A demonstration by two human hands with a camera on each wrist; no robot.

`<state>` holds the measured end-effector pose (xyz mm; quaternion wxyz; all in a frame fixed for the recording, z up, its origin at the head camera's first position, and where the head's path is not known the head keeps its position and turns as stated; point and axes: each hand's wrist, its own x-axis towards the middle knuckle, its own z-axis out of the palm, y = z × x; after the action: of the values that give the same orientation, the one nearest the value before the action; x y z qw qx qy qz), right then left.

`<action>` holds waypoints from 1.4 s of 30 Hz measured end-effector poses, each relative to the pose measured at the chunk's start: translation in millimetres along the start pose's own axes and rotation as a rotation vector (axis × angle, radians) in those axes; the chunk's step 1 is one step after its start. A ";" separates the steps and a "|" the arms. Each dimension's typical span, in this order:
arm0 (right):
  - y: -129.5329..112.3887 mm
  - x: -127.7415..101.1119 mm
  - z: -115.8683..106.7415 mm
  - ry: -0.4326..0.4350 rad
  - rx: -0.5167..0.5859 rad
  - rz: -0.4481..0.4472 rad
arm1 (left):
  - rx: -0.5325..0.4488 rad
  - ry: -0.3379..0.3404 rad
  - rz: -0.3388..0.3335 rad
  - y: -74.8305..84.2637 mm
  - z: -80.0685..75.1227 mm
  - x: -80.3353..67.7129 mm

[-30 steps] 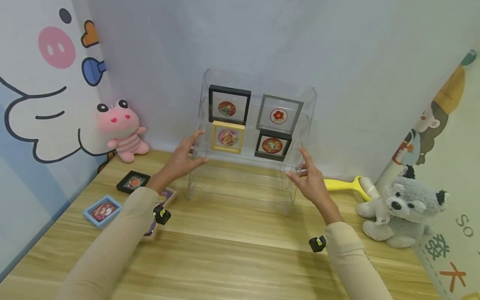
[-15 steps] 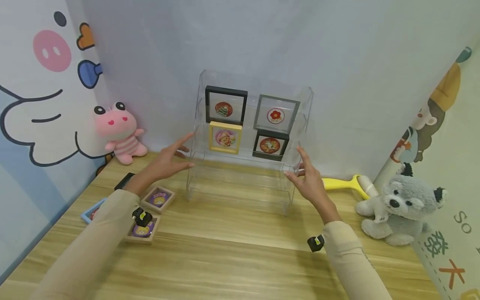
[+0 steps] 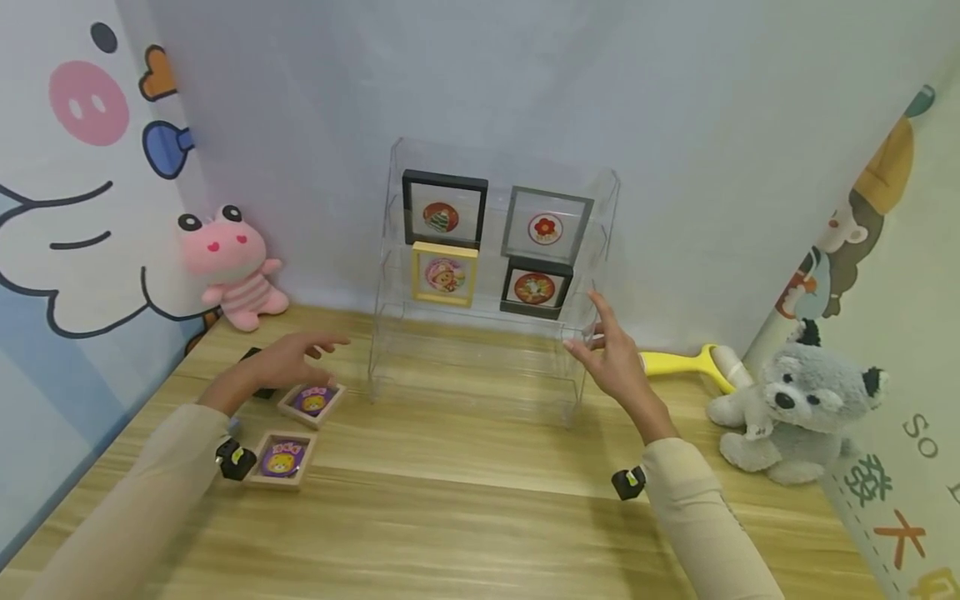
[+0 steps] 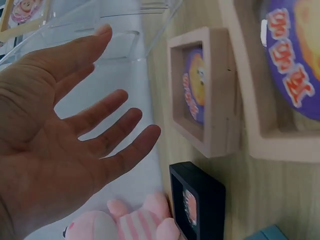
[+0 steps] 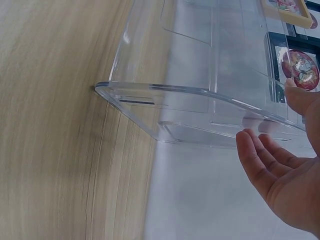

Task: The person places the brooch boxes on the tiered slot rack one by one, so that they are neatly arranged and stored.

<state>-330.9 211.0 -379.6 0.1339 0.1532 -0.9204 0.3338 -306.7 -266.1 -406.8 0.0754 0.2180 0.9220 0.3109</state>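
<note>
A clear acrylic display stand [image 3: 480, 354] stands upright against the back sheet. On its tiers sit a black frame [image 3: 445, 173], a grey frame [image 3: 549, 194], a yellow frame [image 3: 444, 301] and a dark frame [image 3: 531, 312], each with a round badge inside. My right hand [image 3: 617, 362] holds the stand's right side edge, thumb at the front and fingers at the outer side. Apart from the stand, my left hand [image 3: 281, 362] hovers with loosely spread fingers above a wooden frame [image 3: 315, 402] with a purple badge. Another wooden frame [image 3: 282, 461] lies nearer the front.
Partly behind my left hand lies a black frame [image 4: 197, 200], with a blue frame [image 4: 270, 234] near it. A pink plush toy [image 3: 228, 258] sits at the back left. At the right are a grey plush dog [image 3: 810, 408] and a yellow-handled tool [image 3: 678, 362].
My left hand has come away from the stand's left side and moved left and down towards the wooden frames. The right hand stays at the stand's right edge.
</note>
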 end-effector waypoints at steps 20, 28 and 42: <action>-5.0 2.4 -1.9 -0.019 0.019 -0.009 | 0.134 -0.171 -0.087 -15.5 6.0 -18.7; -4.3 1.9 -0.9 -0.019 0.028 -0.002 | 0.115 -0.187 -0.117 -18.0 9.6 -18.2; 1.3 0.1 1.8 0.007 0.033 -0.018 | 0.138 -0.202 -0.095 -15.8 10.6 -12.0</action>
<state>-331.7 210.8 -381.6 0.1377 0.1626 -0.9130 0.3480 -298.7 -277.0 -424.7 0.1675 0.2092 0.9381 0.2193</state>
